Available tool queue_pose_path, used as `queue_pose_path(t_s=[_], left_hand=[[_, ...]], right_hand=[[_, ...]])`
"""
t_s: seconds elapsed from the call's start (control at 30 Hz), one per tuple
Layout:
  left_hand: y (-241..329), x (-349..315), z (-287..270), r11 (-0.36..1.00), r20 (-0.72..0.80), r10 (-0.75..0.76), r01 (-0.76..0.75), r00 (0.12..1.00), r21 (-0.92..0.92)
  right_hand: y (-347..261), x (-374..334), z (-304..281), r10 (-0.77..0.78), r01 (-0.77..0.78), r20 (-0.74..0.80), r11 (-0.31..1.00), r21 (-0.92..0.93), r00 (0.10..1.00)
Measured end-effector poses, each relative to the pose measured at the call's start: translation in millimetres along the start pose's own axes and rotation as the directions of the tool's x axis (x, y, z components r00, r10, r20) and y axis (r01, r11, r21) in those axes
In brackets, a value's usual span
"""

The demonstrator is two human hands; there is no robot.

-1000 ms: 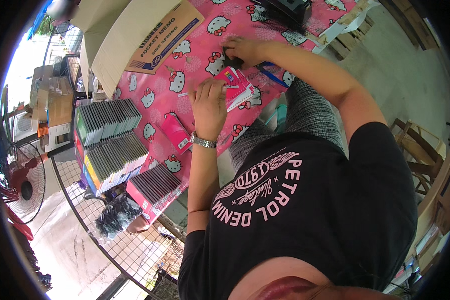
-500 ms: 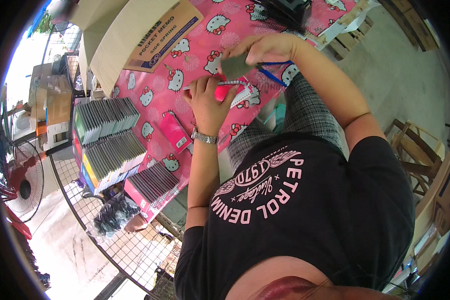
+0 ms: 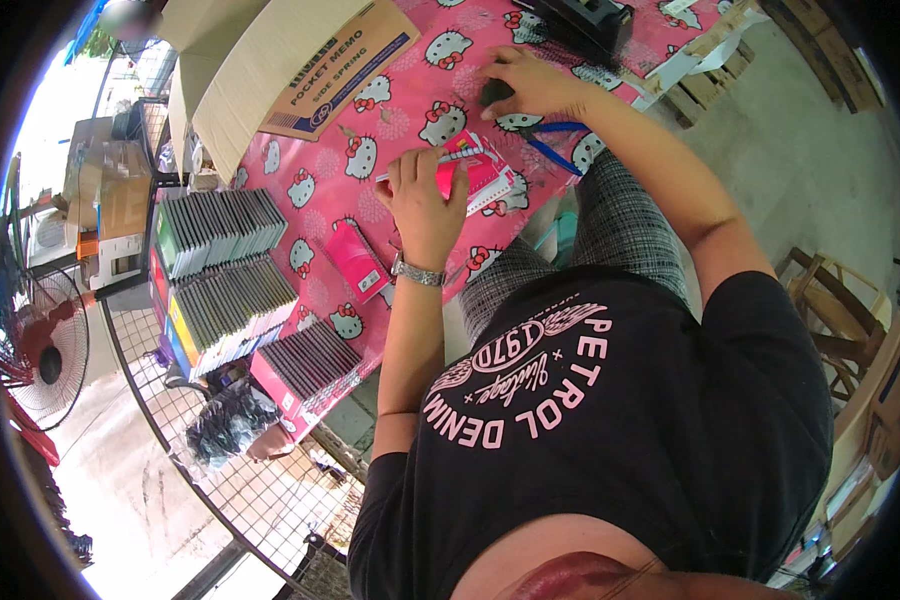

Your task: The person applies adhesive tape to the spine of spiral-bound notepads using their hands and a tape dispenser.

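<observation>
My left hand [image 3: 425,200], with a metal watch at its wrist, is closed on a small pink spiral notebook [image 3: 454,178]. Its coil edge lies under my fingers and a pink cover with white edges [image 3: 487,168] spreads out to the right. Over the table to the upper right, my right hand [image 3: 538,84] has its fingers and thumb curled around a small dark green piece [image 3: 494,93], whose kind I cannot make out. Just below that hand rests a blue-handled tool [image 3: 553,147], perhaps pliers. Another pink notebook [image 3: 359,262] lies left of my left wrist.
Several rows of spiral notebooks [image 3: 225,230] stand on the left, with a pink-covered row [image 3: 307,372] nearer me. An open cardboard box [image 3: 340,70] occupies the far left. A black device [image 3: 588,28] sits at the far edge. Beyond the table's left side is a fan [image 3: 50,362].
My right hand has moved up and away from the notebook, carrying the dark green piece. My left hand stays on the notebook, whose cover now shows more. The view has shifted slightly.
</observation>
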State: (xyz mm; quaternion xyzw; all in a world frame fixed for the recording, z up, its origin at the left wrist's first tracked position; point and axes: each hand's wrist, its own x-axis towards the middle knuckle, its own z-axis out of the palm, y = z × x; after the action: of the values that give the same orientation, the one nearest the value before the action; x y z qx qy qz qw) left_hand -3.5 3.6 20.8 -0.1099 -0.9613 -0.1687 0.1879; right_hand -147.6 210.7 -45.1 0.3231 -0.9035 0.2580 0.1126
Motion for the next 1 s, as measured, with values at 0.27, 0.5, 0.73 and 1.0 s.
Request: queue_pose_path(t_s=[0.27,0.5,0.73,1.0], left_hand=[[-2,-7,0,0.996,0.009,-0.061,0.061,0.998,0.073],[-2,-7,0,0.997,0.04,-0.076,0.075,0.996,0.03],[-3,-9,0,0.997,0.044,-0.079,0.078,0.996,0.024],[-3,-10,-2,0.997,0.048,-0.077,0.077,0.996,0.004]], right_hand=[[-88,-19,-84,-0.038,-0.103,0.392,0.937,0.333,0.919],[-94,-38,-59,0.009,-0.03,0.069,0.947,0.32,0.998],[-96,-34,-64,-0.007,-0.041,0.115,0.912,0.408,0.993],[-92,-35,-59,-0.197,0.229,-0.152,0.943,0.243,0.969]])
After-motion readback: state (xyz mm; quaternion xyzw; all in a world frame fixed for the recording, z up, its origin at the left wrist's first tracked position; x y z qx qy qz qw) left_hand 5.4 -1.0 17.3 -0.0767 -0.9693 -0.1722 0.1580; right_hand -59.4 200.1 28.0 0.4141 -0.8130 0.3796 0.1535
